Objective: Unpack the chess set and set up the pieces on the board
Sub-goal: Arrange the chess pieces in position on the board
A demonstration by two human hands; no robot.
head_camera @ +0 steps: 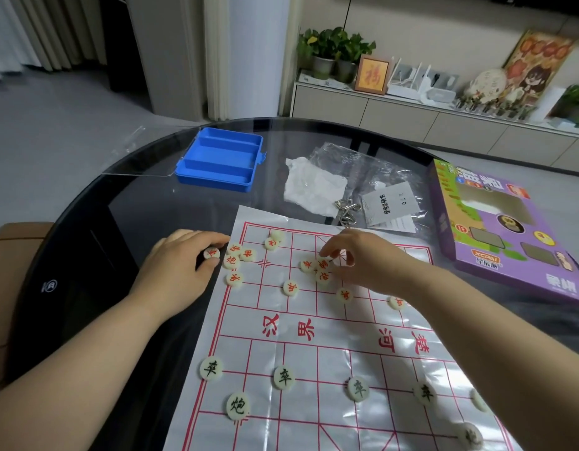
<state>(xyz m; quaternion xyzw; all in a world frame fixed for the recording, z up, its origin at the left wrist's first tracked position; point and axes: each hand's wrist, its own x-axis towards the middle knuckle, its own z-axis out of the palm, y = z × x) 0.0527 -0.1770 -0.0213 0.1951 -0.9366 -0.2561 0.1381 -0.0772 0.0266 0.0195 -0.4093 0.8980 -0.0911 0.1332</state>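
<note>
In the middle of the frame, left hand (pixel 180 258) and right hand (pixel 363 258) each pinch one of the jumbled red pieces (pixel 322 264) (some black pieces (pixel 284 378) already line the board (pixel 314 402)).

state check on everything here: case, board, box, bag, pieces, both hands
blue case, open, compartments empty
board sheet, spread flat, creased
purple box, lying flat, face up
plastic bag, crumpled on the table
black pieces, face up on the near lines
left hand, pinches edge red piece
right hand, pinches middle red piece
</note>
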